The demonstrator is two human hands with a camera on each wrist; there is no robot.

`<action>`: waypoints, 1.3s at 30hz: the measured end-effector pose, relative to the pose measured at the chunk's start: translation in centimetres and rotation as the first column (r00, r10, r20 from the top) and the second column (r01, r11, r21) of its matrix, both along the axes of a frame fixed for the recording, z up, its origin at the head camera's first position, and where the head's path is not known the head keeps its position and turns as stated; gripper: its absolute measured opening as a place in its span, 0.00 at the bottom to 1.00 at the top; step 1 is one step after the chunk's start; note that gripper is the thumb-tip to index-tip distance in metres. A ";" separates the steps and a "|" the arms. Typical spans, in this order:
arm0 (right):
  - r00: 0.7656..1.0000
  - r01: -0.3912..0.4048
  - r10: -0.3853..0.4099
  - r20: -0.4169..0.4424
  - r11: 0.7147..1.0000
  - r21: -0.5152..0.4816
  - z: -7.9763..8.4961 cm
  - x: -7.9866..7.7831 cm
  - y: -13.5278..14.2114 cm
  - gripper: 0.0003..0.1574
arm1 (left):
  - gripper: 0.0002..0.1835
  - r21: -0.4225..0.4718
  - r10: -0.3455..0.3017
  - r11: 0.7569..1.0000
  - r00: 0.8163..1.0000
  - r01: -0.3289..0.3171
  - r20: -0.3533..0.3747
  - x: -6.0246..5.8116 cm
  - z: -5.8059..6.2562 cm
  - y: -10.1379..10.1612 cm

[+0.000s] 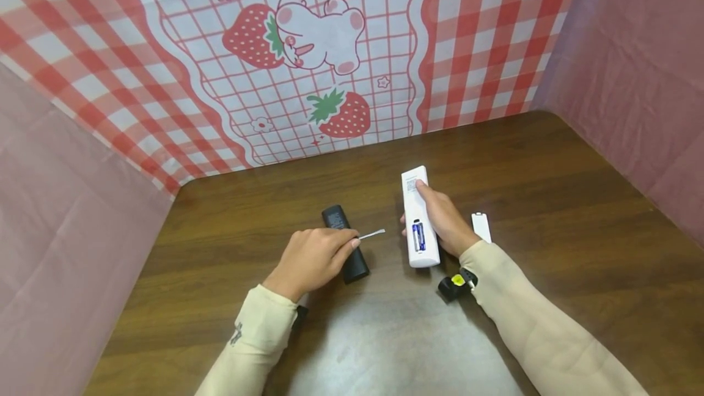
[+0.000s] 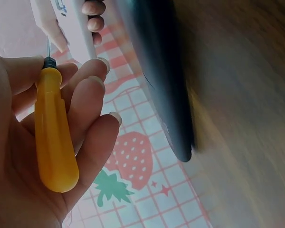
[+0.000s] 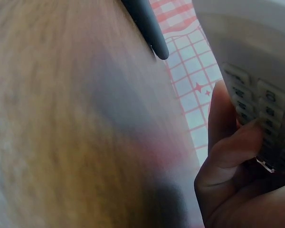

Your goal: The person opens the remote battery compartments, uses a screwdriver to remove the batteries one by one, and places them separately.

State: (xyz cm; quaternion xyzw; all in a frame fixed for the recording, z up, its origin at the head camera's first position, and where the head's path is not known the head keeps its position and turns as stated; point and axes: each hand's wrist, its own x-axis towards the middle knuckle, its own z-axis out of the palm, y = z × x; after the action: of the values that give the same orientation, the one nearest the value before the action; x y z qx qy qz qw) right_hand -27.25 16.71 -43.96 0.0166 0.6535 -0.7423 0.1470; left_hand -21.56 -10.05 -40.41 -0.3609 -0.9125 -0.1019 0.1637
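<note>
My left hand [image 1: 317, 260] pinches a screwdriver by its yellow handle [image 2: 56, 137], near the collar; the thin metal shaft [image 1: 372, 234] points right toward the white remote. That hand is over a black remote [image 1: 356, 266] lying on the table, partly covering it. In my right hand [image 1: 444, 217] is the white remote control [image 1: 424, 260], gripped with its back up, the thumb on the back and fingers wrapped underneath. Its battery bay is uncovered, showing blue batteries [image 1: 419, 237]. The button side of this remote [image 3: 270, 102] shows in the right wrist view, fingers against it.
A white battery cover [image 1: 480, 226] lies on the table just right of my right hand, partly hidden by it. The brown wooden table [image 1: 220, 249] backs onto a red checked strawberry cloth [image 1: 346, 116]. Pink cloth [image 1: 632, 78] hangs at both sides.
</note>
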 end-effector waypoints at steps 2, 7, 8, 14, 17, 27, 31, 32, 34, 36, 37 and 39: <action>1.000 -0.003 0.003 0.001 1.000 0.000 0.0 0.0 0.0 0.42 | 0.13 -0.003 -0.006 1.000 1.000 0.006 0.008 0.0 -0.1 0.2; 1.000 -0.008 0.008 0.005 1.000 0.008 0.1 0.0 0.0 0.42 | 0.11 0.008 -0.039 0.999 0.999 0.039 0.021 0.1 -0.3 0.9; 1.000 -0.008 0.008 0.007 1.000 0.010 0.1 0.1 0.0 0.43 | 0.11 0.010 -0.049 0.999 0.999 0.049 0.018 0.2 -0.4 1.1; 1.000 -0.013 0.013 0.006 1.000 0.003 0.0 0.2 0.0 0.42 | 0.10 0.011 -0.106 0.994 0.994 0.106 -0.002 0.4 -0.6 2.3; 1.000 -0.018 0.018 -0.006 1.000 0.013 0.1 0.2 0.0 0.42 | 0.10 0.006 -0.136 0.991 0.991 0.136 0.006 0.4 -0.7 2.9; 0.999 -0.031 0.032 -0.026 0.999 0.023 0.2 0.2 0.1 0.42 | 0.14 -0.001 -0.177 0.984 0.984 0.177 0.010 0.3 -0.8 4.2; 1.000 -0.025 0.025 -0.017 1.000 0.011 0.2 0.2 0.0 0.41 | 0.14 -0.032 -0.173 0.984 0.985 0.173 -0.004 0.4 -0.9 4.6; 1.000 -0.026 0.026 -0.017 1.000 0.007 0.2 0.2 0.0 0.42 | 0.14 -0.039 -0.170 0.985 0.985 0.170 -0.002 0.5 -0.9 4.7; 1.000 -0.021 0.021 -0.010 1.000 0.001 0.2 0.2 0.0 0.41 | 0.14 -0.053 -0.166 0.985 0.986 0.165 0.001 0.6 -0.9 4.7; 1.000 -0.017 0.017 -0.005 1.000 -0.003 0.2 0.2 -0.1 0.40 | 0.13 -0.061 -0.161 0.985 0.987 0.162 0.012 0.7 -1.0 4.8; 1.000 -0.016 0.016 -0.004 1.000 -0.004 0.2 0.2 -0.1 0.40 | 0.13 -0.063 -0.160 0.985 0.987 0.161 0.018 0.7 -1.0 4.8; 1.000 -0.016 0.016 -0.004 1.000 -0.007 0.2 0.2 -0.1 0.40 | 0.13 -0.064 -0.162 0.984 0.986 0.164 0.033 0.8 -1.1 4.9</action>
State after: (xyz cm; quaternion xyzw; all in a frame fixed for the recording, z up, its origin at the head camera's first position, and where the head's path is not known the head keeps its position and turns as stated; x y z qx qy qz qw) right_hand -27.05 16.57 -43.77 0.0094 0.6512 -0.7435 0.1518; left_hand -20.77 -5.18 -41.48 -0.4383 -0.8848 -0.0895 0.1303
